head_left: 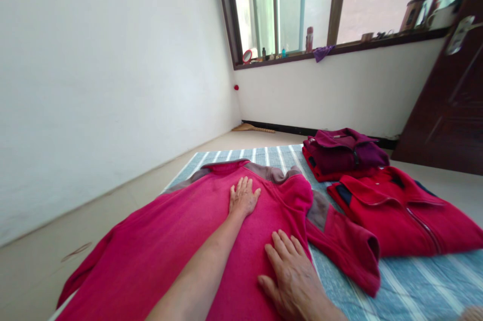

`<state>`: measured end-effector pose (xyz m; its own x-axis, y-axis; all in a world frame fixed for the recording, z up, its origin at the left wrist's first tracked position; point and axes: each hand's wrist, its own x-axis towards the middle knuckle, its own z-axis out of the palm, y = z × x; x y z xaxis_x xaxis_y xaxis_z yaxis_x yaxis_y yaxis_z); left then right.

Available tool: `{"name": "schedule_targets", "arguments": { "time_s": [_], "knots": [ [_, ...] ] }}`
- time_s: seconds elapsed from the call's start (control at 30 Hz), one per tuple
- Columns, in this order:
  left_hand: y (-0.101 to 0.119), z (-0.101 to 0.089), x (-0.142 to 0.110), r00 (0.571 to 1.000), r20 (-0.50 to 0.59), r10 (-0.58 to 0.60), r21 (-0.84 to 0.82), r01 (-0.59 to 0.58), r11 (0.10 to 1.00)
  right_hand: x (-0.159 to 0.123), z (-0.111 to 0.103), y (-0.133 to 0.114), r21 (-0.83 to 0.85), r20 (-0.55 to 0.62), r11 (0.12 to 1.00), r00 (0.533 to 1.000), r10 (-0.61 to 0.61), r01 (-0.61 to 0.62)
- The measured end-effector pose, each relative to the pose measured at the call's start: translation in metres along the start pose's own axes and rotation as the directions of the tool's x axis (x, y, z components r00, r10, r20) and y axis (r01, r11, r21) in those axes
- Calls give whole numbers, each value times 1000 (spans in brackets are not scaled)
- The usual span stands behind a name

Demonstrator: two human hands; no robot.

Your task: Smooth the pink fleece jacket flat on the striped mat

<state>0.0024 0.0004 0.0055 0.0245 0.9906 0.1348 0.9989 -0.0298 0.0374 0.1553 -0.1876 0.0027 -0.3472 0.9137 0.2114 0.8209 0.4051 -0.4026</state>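
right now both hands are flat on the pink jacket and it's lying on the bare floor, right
Not the floor: the pink jacket lies on a blue striped mat, as the head view shows. The left hand and right hand are flat on it.

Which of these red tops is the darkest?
The folded maroon jacket farthest from the hands, atop a red layer. The red zip jacket beside it is brighter, and the pinkish-red top under the left hand and right hand is spread flat.

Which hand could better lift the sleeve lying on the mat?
Probably the right hand: it rests by the fleece jacket's edge, nearest that sleeve; the left hand sits farther off, near the collar.
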Motion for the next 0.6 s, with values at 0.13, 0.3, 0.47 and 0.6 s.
{"name": "schedule_targets", "arguments": {
  "time_s": [0.13,0.3,0.47,0.6],
  "knots": [
    [0,-1,0,1000,-2,1,-3,-1,1000,0,-1,0,5,11,1000,1000,3,-3],
    [0,-1,-1,1000,-5,0,-6,0,1000,-1,-1,-1,-3,-2,1000,1000,3,-3],
    [0,1,1,1000,-15,-2,-6,2,1000,-1,1,-1,-1,-13,1000,1000,-5,5],
    [-1,4,2,1000,-27,0,-4,0,1000,0,0,0,11,-12,1000,1000,-7,7]
  ]
}}
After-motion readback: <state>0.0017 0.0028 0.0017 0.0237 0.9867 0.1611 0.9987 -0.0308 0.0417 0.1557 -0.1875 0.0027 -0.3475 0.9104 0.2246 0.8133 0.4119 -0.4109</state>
